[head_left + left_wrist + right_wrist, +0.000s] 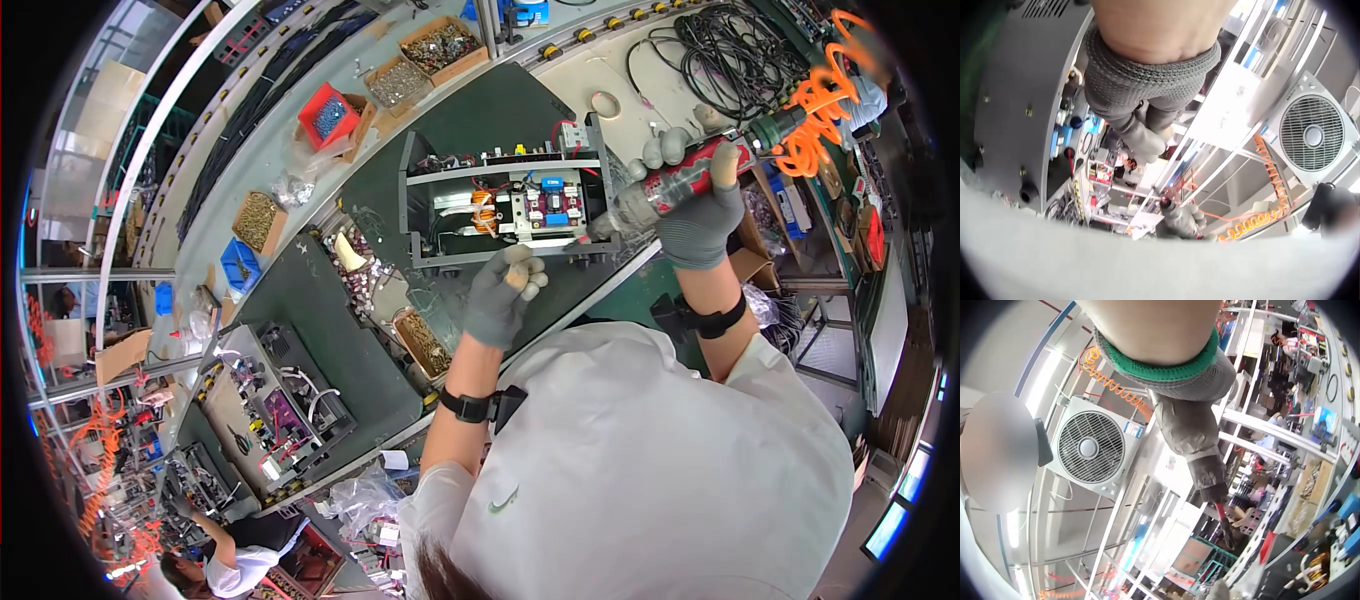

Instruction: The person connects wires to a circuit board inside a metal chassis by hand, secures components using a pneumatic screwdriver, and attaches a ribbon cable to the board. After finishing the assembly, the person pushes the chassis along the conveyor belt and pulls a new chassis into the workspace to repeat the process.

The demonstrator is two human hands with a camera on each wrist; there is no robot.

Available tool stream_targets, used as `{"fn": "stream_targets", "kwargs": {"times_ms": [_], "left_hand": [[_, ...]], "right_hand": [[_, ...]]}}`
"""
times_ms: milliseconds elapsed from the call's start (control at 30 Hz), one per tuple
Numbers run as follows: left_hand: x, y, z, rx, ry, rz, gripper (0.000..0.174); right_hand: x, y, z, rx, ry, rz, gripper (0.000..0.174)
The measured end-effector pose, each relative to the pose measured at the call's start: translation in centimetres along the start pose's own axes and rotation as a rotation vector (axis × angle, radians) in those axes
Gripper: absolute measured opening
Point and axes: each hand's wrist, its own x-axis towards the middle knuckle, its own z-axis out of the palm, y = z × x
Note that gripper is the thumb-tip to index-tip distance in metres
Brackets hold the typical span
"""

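Observation:
My gloved right hand [700, 215] grips a red and grey power screwdriver [655, 198], taped around its body, with an orange coiled hose behind it. The screwdriver's nose points at the near right corner of a grey metal chassis [425, 250]; its reddish bit [1220, 512] shows in the right wrist view. Inside the chassis sit a copper coil [484, 212], blue components [553, 184] and wiring. My gloved left hand [500, 295] is at the chassis's near wall, its fingers [1141, 144] bent toward the thumb. I cannot tell whether they hold something small.
A second chassis [285, 400] stands at lower left. Boxes of screws [258, 220], a red bin [328, 118] and a blue bin [239, 264] line the far side. Black cable [720, 60] lies coiled at upper right. Another person [235, 560] works at lower left.

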Motion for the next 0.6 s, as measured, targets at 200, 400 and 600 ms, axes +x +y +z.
{"fn": "stream_targets", "kwargs": {"times_ms": [200,400,600], "left_hand": [[1.3,-1.1,1.9,-0.062,-0.097,-0.015,0.035],[1.0,-0.4,2.9,0.058,-0.119,-0.046,0.04],[1.2,-0.4,3.3,0.148,-0.005,-0.129,0.035]], "right_hand": [[-0.2,0.7,1.6,-0.017,0.039,0.033,0.041],[-0.5,1.1,1.2,-0.033,0.031,0.048,0.035],[-0.9,1.8,0.7,-0.08,-0.058,-0.023,0.031]]}}
